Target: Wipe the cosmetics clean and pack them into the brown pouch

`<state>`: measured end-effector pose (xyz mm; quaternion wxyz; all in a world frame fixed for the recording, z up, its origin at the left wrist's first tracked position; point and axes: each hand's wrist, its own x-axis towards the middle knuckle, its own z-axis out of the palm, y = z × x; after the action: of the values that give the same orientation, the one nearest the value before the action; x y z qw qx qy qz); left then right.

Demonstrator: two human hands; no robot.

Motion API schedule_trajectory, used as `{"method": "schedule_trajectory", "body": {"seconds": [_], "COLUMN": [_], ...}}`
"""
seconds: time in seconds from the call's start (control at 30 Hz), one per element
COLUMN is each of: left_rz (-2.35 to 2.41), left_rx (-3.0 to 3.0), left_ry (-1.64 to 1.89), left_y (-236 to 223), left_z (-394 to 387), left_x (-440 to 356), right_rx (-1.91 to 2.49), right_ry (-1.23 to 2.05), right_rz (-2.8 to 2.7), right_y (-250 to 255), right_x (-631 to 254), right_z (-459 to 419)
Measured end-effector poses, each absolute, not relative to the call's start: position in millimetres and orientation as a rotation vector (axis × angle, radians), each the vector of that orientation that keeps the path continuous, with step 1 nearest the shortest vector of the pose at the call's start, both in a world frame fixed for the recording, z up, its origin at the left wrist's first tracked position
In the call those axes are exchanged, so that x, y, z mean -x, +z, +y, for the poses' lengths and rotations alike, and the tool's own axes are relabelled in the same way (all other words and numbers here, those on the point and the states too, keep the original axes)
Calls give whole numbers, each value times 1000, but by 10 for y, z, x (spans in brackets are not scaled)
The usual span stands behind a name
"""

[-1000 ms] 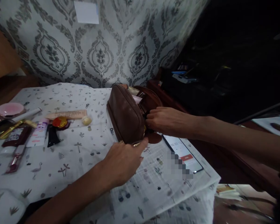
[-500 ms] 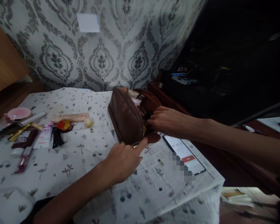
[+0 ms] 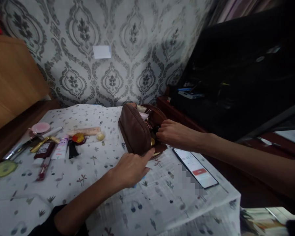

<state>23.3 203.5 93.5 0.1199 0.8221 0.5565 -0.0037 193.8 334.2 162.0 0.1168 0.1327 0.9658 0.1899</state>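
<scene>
Right hand [image 3: 167,131] curls at the brown bag [image 3: 134,131] leftward, its length running away; left hand [image 3: 132,169] touches its near end; both holds unclear.

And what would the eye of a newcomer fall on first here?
Probably the open brown bag on the patterned white cloth, with the left hand at its near end and the right hand at its opening. Next, the cosmetics spread left of the bag, and the lit phone at its near right.
</scene>
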Motion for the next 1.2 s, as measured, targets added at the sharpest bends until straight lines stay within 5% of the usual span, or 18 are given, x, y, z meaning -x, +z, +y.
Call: {"method": "schedule_trajectory", "body": {"seconds": [0.5,0.77,1.03,1.2], "left_rz": [1701,1718,1904,2122], "left_rx": [-2480,-2473,-2464,-2320], "left_ry": [-93,363,78,95], "left_y": [1066,856,592,428], "left_z": [1936,1747,1545,1490], "left_x": [-249,34,682,953], "right_rx": [-792,-670,-174,-382], "right_ry": [592,454,-247,-792], "right_rz": [2925,3556,3868,3723], "right_y": [1492,1273,626,324], "right_x": [-2051,-2027,-1452,-927], "right_z": [2996,2636,2215,2217]}}
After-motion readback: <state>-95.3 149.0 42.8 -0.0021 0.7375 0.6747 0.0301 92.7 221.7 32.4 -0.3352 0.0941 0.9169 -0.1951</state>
